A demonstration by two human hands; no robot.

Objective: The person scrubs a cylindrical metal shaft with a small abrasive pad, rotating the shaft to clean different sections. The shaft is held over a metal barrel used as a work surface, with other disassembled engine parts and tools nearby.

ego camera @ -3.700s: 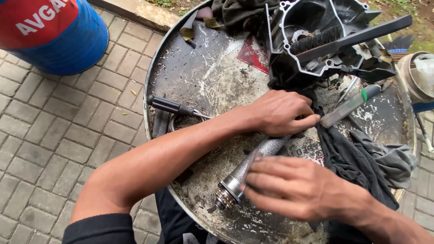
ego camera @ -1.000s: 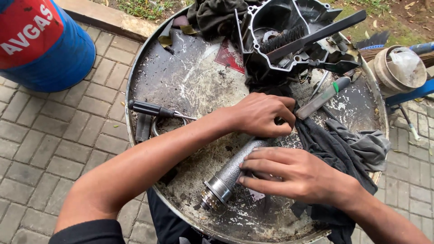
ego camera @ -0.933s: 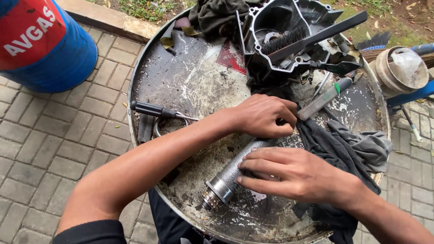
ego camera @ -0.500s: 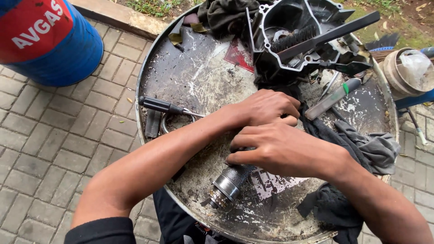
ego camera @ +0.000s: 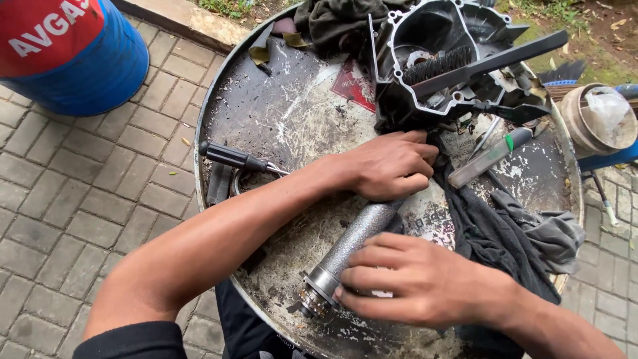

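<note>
A blue drum [ego camera: 73, 56] is standing at the top left on the paving, wearing a red label [ego camera: 46, 30] with white lettering (only partly in view). On the round tabletop [ego camera: 279, 113], a small dark red printed card [ego camera: 355, 85] is lying flat beside the black engine casing [ego camera: 452, 60].

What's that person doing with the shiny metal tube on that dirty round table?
A person grips a grey metal tube with both hands on a grimy round metal tabletop. The left hand closes around its far end, and the right hand holds the near end, by the ringed fitting. A dark rag lies beside the tube. A black engine casing with a brush on it sits at the far side, and a black-handled screwdriver lies to the left.
</note>
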